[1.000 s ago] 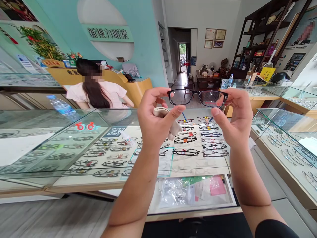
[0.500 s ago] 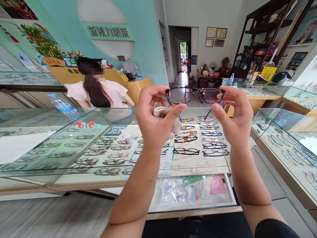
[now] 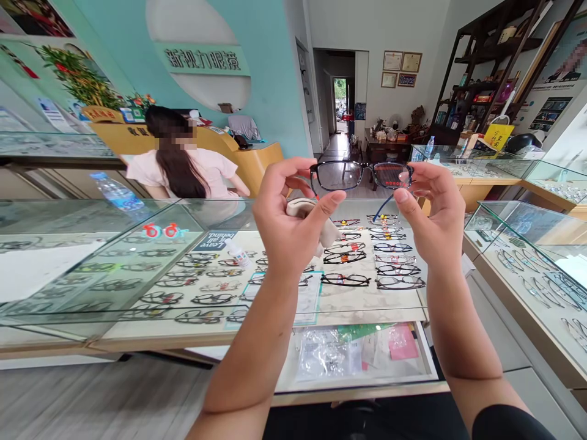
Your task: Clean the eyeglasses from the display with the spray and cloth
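A pair of dark-framed eyeglasses is held up in front of me, above the glass display case. My left hand pinches the left end of the frame between thumb and fingers. A pale cleaning cloth is tucked in that same hand and hangs below the thumb. My right hand grips the other end of the frame, its thumb below and fingers above. Red lettering shows on the right lens, and a blue temple arm slants down beneath it.
Rows of eyeglasses lie inside the case. A small white bottle, a water bottle and red toy-like glasses stand on the left. Below is an open drawer with plastic bags. A person sits beyond the counter.
The eyeglasses have turned slightly in my hands, and the right end has shifted a little left with my right hand. The left temple arm's blue tip no longer shows.
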The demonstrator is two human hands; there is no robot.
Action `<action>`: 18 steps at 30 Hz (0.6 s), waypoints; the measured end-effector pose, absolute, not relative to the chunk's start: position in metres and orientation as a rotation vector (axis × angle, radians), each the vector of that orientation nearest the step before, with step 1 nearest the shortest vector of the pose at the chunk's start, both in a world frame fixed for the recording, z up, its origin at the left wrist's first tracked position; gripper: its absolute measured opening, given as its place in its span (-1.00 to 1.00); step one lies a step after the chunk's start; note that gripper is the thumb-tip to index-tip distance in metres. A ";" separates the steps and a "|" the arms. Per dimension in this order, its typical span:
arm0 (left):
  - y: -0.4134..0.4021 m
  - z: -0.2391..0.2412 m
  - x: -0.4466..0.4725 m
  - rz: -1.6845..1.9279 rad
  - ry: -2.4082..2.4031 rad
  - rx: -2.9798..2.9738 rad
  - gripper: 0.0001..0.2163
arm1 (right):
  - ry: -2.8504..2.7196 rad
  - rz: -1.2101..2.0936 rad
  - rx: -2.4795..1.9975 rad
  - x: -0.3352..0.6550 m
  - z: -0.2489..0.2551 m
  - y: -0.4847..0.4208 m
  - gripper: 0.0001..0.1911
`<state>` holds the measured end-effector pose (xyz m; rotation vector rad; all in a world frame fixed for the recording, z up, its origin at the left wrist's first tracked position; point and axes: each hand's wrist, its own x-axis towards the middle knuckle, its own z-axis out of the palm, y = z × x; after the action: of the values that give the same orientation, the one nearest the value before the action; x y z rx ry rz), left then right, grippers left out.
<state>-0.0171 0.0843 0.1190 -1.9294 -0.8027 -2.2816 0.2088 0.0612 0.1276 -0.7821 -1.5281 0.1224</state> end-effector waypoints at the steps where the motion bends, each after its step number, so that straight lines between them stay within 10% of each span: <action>1: 0.084 0.119 -0.017 -2.276 -0.808 -1.924 -0.57 | -1.525 0.133 -0.786 0.209 0.128 0.061 -0.59; 18: 0.077 0.120 -0.015 -2.318 -0.840 -1.930 -0.45 | -1.570 0.217 -0.815 0.209 0.123 0.069 -0.62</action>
<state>-0.0150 0.0773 0.1197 -1.9295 -0.8396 -2.3180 0.2095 0.0685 0.1234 -0.8154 -1.5703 0.2170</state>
